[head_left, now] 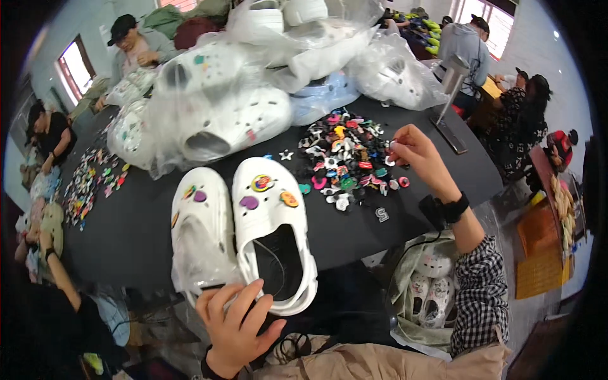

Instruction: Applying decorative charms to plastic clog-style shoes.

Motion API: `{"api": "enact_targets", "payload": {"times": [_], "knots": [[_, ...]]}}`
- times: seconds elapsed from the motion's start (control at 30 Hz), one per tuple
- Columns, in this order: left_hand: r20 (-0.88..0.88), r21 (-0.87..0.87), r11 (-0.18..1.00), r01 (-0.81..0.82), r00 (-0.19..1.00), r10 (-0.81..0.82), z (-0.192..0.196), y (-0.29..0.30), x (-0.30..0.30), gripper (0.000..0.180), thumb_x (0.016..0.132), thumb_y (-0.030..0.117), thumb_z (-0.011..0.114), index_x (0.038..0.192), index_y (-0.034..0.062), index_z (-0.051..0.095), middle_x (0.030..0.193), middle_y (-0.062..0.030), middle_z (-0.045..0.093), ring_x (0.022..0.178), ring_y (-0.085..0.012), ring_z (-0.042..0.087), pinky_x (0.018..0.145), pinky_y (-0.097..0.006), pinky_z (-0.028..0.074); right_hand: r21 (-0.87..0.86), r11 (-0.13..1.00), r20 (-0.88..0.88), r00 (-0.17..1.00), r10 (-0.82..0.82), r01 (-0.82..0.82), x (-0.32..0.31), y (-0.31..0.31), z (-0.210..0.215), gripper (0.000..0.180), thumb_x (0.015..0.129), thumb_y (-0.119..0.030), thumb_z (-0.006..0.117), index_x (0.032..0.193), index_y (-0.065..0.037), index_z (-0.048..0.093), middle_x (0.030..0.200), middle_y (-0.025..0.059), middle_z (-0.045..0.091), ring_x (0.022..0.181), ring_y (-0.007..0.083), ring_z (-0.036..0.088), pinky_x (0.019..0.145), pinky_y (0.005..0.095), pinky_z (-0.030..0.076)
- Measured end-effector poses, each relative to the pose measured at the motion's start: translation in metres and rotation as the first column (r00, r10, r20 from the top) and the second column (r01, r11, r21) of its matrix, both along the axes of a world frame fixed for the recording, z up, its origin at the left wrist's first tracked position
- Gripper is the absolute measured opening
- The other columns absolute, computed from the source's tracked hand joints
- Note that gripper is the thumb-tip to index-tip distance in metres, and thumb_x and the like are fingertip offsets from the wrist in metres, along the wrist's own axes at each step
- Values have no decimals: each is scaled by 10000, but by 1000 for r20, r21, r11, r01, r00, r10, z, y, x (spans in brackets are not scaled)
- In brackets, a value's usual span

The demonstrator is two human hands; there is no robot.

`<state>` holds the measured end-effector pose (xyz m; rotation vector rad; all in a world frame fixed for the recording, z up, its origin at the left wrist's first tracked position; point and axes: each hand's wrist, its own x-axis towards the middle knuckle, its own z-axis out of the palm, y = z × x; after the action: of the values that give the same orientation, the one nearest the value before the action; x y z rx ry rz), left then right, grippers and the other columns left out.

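Note:
Two white clogs stand side by side in front of me on the dark table. The right clog (272, 190) carries a purple charm and two orange-yellow ones on its upper. The left clog (201, 190) has similar charms, and clear plastic film lies in its opening. My left hand (235, 326) rests at their heels, fingers spread, holding nothing. Beyond them on the right is a heap of small colourful shoe charms (345, 161). My right hand (419, 158) is at the heap's right edge, with thumb and forefinger pinched on a small whitish shoe charm.
Bagged white clogs (221, 114) are piled at the table's back, beside a pale blue clog (326, 98). A grey letter-like charm (381, 215) lies apart. A metal stand (451, 120) is at the right. More clogs (434, 291) sit in a sack below. Several people work nearby.

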<state>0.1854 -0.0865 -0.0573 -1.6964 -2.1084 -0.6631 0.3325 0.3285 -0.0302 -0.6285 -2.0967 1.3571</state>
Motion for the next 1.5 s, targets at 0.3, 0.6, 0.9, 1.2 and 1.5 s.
{"api": "enact_targets", "payload": {"times": [0.3,0.6,0.9,1.2,1.5], "knots": [[-25,127,992,8,1000,-5,0,-2,3,315,672,285,818,901,106,697,1046,-32,611,1038,-271,515,964,-500,343,-25,940,-203,922,328,-340,-33,-112,27,105,979,-91,609,1060,-34,574,902,-2,596,819,72,609,724,233,507],[-135,227,965,132,985,-103,100,6,6,339,760,256,778,1024,66,681,1040,-55,632,907,-269,591,796,-425,439,-8,953,-336,898,284,-304,-69,-142,16,123,978,-89,591,1079,-19,587,889,-4,609,808,52,570,706,223,467],[-206,-75,996,51,976,-65,79,75,-4,530,704,133,789,1180,-20,612,1094,-129,614,1062,-312,568,921,-417,437,-356,881,-468,875,119,-311,-96,-138,-32,119,993,-150,587,1065,-55,590,853,-48,601,781,23,533,683,188,400],[-361,-46,978,-206,916,176,37,106,6,240,816,104,613,1037,9,613,1012,-96,572,977,-248,548,858,-345,431,-288,868,-534,820,205,-405,-89,-136,-40,98,988,-120,594,1068,-65,609,901,-60,583,820,14,506,740,182,397],[-214,223,961,-164,953,212,17,87,29,349,759,47,673,1095,129,721,1062,-44,554,1049,-276,525,881,-441,413,-212,862,-525,798,296,-460,-71,-146,-34,110,966,-93,622,1064,-43,617,919,-36,556,894,50,531,816,219,426]]}}
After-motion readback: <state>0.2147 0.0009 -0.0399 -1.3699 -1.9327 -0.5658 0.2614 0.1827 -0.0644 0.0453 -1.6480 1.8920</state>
